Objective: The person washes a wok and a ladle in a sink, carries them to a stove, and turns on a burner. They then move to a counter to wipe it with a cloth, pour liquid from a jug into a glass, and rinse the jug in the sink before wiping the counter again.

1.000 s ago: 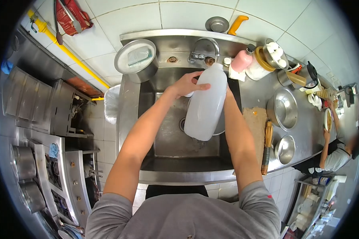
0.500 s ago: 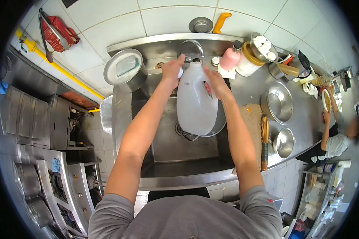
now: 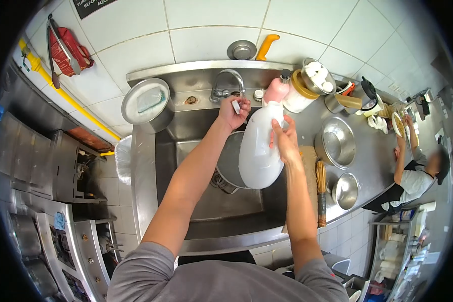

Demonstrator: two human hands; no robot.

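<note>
My right hand grips the handle of a translucent white plastic jug, held tilted over the right part of the sink. The jug's neck is up by the pink bottle; I cannot see whether its mouth is capped. In my left hand, curled just below the faucet, is a small white cap. The cap and the jug are apart. Behind the jug, a large round metal bowl sits in the sink, partly hidden.
On the left ledge stands a lidded pot with a sponge box on top. A pink pump bottle, a white tub, metal bowls and a bundled whisk occupy the right counter. A co-worker holds a plate at far right.
The jug has moved right and down from the faucet in my right hand. My left hand has left the tap's side and come below the spout, with the white cap now showing.
</note>
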